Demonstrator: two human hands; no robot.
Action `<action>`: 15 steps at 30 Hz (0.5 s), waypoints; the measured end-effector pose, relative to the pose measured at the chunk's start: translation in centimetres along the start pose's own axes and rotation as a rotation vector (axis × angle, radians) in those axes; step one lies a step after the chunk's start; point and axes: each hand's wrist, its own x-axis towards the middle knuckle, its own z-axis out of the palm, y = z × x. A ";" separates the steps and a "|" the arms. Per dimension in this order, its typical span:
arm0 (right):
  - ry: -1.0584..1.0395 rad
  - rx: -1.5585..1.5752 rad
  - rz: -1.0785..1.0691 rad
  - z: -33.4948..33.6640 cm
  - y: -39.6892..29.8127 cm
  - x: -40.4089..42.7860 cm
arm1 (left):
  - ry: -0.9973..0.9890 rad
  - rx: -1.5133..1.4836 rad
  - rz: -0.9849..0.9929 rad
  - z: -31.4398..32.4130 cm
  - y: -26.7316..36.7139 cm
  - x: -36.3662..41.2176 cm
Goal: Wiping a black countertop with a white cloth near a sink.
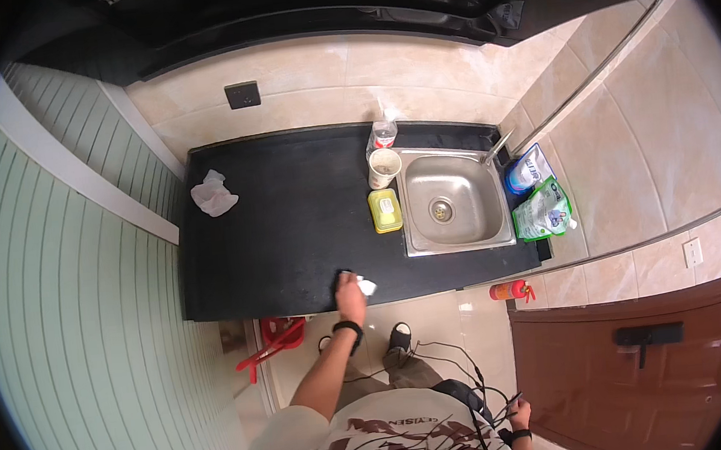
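Observation:
My left hand point(350, 296) is at the front edge of the black countertop point(272, 245), closed on a crumpled white tissue or cloth point(366, 285) that sticks out on its right. Down by my right side, my right hand point(520, 414) is closed around thin black cables point(510, 401). A yellow container point(385, 210) lies on the counter beside the sink, with a paper cup point(385, 167) behind it. Behind the cup stands a clear plastic bottle point(384, 134). Crumpled, thin whitish plastic or paper point(214, 193) rests at the counter's left end.
A steel sink point(456, 247) is set into the counter's right part. Blue-white point(528, 169) and green point(542, 211) refill pouches stand right of it. Below are a red fire extinguisher point(509, 290) and a red dustpan point(284, 333). A black range hood point(311, 30) overhangs the back; cables hang before my body.

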 end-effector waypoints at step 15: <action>-0.005 0.108 0.332 -2.0 10.2 1.5 | -0.366 0.088 0.389 7.1 8.9 -3.3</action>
